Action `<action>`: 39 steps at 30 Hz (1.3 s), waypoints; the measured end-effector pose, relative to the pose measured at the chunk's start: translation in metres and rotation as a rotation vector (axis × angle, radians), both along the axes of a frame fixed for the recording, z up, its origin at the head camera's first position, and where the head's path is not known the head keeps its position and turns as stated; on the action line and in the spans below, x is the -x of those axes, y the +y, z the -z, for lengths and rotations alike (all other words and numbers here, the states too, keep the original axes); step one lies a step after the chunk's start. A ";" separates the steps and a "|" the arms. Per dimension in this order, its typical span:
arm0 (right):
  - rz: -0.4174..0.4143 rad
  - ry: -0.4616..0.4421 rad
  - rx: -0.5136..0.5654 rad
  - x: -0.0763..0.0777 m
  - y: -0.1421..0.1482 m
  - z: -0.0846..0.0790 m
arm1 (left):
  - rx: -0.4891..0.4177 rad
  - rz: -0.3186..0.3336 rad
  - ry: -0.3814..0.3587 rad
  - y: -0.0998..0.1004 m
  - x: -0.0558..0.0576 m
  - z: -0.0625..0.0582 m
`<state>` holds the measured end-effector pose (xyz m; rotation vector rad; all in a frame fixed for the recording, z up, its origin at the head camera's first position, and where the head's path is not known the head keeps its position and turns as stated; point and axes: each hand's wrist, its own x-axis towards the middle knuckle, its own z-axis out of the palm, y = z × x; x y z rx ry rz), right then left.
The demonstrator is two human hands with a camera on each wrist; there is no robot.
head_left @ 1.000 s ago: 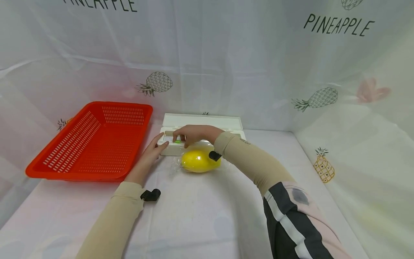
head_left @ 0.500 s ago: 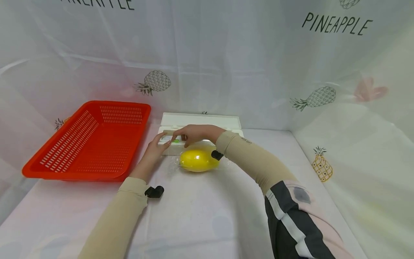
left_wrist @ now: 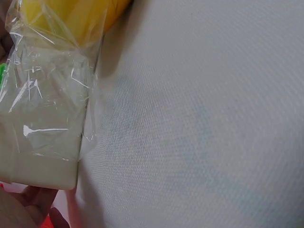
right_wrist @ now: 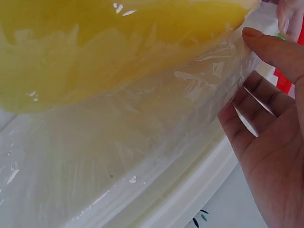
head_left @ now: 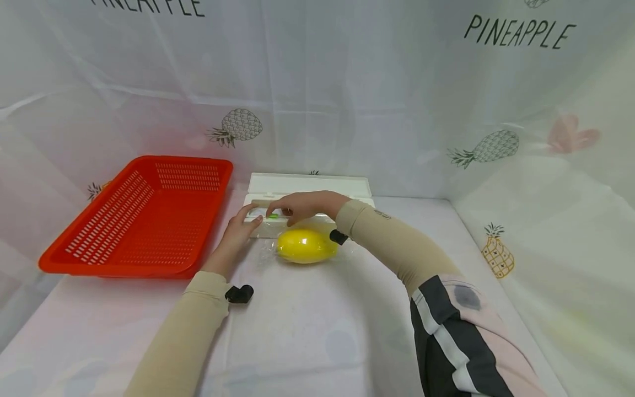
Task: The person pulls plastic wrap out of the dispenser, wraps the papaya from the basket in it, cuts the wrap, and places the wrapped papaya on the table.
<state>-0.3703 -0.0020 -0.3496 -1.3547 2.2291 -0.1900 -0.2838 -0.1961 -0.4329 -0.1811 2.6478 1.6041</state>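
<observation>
A white cling film box with its long lid raised stands at the back of the table. Clear film hangs over its front and wraps a yellow lemon-shaped object. My left hand grips the box's left end, thumb at the front. Above the box's left part, my right hand has its index finger bent down onto a small green slide cutter. In the right wrist view its thumb is on the film side, while other fingers lie behind; their contact is partly hidden.
A red slotted plastic basket stands left of the box, close to my left forearm. A white curtain printed with pineapples rises behind the table and along its right side. White cloth covers the table.
My left hand has shifted slightly right and up along the box's end, closer to the green cutter. The right hand and wrist have moved a little to the right. The box stays in place.
</observation>
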 end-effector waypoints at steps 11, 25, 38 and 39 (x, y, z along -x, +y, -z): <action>0.012 0.038 0.044 0.010 0.034 0.002 | 0.002 -0.037 0.027 -0.015 -0.003 -0.009; 0.102 0.005 0.017 -0.002 0.059 0.003 | -0.009 0.016 0.043 -0.013 -0.002 -0.003; 0.127 0.014 0.016 -0.002 0.077 0.005 | -0.014 0.029 0.036 -0.001 -0.001 0.000; 0.127 0.017 0.018 -0.002 0.078 0.005 | -0.015 0.028 0.036 0.000 -0.002 0.000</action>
